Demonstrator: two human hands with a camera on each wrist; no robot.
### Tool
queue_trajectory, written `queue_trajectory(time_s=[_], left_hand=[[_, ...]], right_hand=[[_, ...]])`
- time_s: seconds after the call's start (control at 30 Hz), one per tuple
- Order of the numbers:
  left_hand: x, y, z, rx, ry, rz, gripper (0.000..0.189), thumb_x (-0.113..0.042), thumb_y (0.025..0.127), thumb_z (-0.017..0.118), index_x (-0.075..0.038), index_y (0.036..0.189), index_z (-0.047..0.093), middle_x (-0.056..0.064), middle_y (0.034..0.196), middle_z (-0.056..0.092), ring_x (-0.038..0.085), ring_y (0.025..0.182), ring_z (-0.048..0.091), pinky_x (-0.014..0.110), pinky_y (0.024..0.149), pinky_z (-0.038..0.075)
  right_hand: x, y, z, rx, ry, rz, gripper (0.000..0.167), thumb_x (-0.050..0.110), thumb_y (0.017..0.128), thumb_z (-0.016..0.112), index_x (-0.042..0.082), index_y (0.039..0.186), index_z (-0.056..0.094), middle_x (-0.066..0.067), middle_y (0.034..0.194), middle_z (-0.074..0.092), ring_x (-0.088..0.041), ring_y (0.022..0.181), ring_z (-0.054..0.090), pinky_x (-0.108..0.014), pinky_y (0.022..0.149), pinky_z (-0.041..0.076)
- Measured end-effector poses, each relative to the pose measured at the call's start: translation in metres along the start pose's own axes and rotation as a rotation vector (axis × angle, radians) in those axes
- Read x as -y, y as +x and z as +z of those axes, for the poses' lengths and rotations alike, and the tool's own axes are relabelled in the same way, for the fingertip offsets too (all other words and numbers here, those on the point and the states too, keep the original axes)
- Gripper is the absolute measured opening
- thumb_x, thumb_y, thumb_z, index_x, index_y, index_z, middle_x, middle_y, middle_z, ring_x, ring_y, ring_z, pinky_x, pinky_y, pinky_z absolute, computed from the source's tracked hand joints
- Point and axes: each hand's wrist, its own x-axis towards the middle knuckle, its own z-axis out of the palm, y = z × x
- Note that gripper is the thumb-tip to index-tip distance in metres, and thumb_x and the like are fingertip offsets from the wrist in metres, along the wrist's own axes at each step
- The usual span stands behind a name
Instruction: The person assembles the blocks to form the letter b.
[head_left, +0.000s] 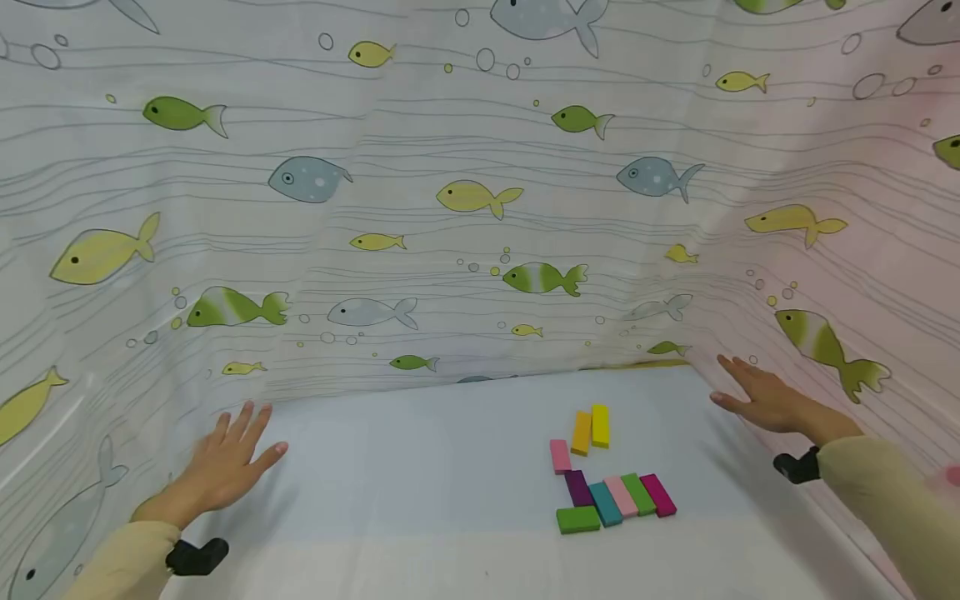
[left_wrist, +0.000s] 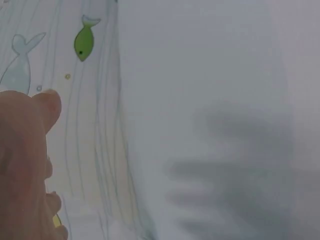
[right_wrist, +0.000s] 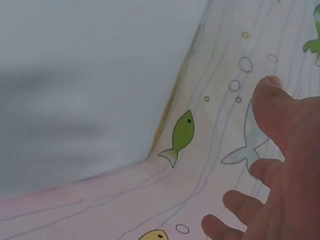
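My left hand [head_left: 221,467] is held out over the left side of the white table, fingers spread and nothing in them. On the far right my right hand [head_left: 772,400] hovers near the table's edge, its fingers extended and holding nothing. Between them, right of centre, lie several flat coloured blocks. A green block [head_left: 577,520] lies crosswise at the front. Beside it a purple block [head_left: 578,488], a teal block [head_left: 605,504], a pink block [head_left: 621,497] and a magenta block [head_left: 658,495] form a slanted row. Farther back are an orange block [head_left: 581,433] and a yellow block [head_left: 600,426].
A fish-printed curtain [head_left: 420,150] stands behind the white table [head_left: 390,467] and along both sides. In the right wrist view, the table corner meets the curtain beside a green printed fish [right_wrist: 183,131]. Hand shadows fall on the tabletop.
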Motion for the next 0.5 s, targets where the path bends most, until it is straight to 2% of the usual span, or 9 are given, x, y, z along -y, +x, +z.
queue_trajectory(time_s=[0.1, 0.2, 0.33, 0.4, 0.5], left_hand=[[-0.016, 0.005, 0.011, -0.005, 0.003, 0.028, 0.089, -0.055, 0.109, 0.049, 0.011, 0.162, 0.023, 0.045, 0.166, 0.011, 0.073, 0.149, 0.005, 0.087, 0.114, 0.009], [-0.04, 0.012, 0.027, -0.005, 0.011, 0.054, 0.085, -0.053, 0.109, 0.051, 0.01, 0.162, 0.028, 0.043, 0.166, 0.017, 0.071, 0.15, 0.01, 0.084, 0.116, 0.013], [-0.081, 0.02, 0.053, 0.005, 0.015, 0.128, 0.077, -0.047, 0.11, 0.053, 0.007, 0.161, 0.035, 0.04, 0.166, 0.027, 0.066, 0.15, 0.025, 0.078, 0.118, 0.025], [-0.102, 0.022, 0.068, 0.018, 0.005, 0.181, 0.072, -0.043, 0.109, 0.055, 0.005, 0.16, 0.039, 0.039, 0.161, 0.036, 0.062, 0.147, 0.037, 0.074, 0.117, 0.033], [-0.137, 0.024, 0.089, 0.043, -0.019, 0.239, 0.066, -0.04, 0.108, 0.059, 0.002, 0.157, 0.045, 0.033, 0.149, 0.052, 0.048, 0.136, 0.053, 0.063, 0.112, 0.046]], right_hand=[[0.006, 0.005, 0.009, 0.009, -0.001, -0.016, 0.087, 0.044, 0.104, 0.063, -0.014, 0.159, 0.028, -0.051, 0.157, 0.027, -0.073, 0.141, 0.03, -0.086, 0.109, 0.027], [0.016, 0.012, 0.019, 0.012, -0.008, -0.043, 0.086, 0.043, 0.103, 0.066, -0.012, 0.159, 0.031, -0.049, 0.158, 0.029, -0.07, 0.142, 0.033, -0.083, 0.111, 0.03], [0.037, 0.022, 0.04, 0.03, -0.028, -0.071, 0.088, 0.05, 0.1, 0.069, -0.005, 0.16, 0.037, -0.043, 0.16, 0.034, -0.066, 0.144, 0.036, -0.08, 0.11, 0.034], [0.049, 0.025, 0.053, 0.045, -0.035, -0.092, 0.087, 0.052, 0.098, 0.07, 0.001, 0.161, 0.039, -0.039, 0.162, 0.037, -0.064, 0.144, 0.038, -0.08, 0.109, 0.036], [0.069, 0.03, 0.074, 0.083, -0.038, -0.122, 0.083, 0.051, 0.098, 0.072, 0.009, 0.162, 0.042, -0.032, 0.164, 0.039, -0.058, 0.145, 0.041, -0.078, 0.11, 0.039]])
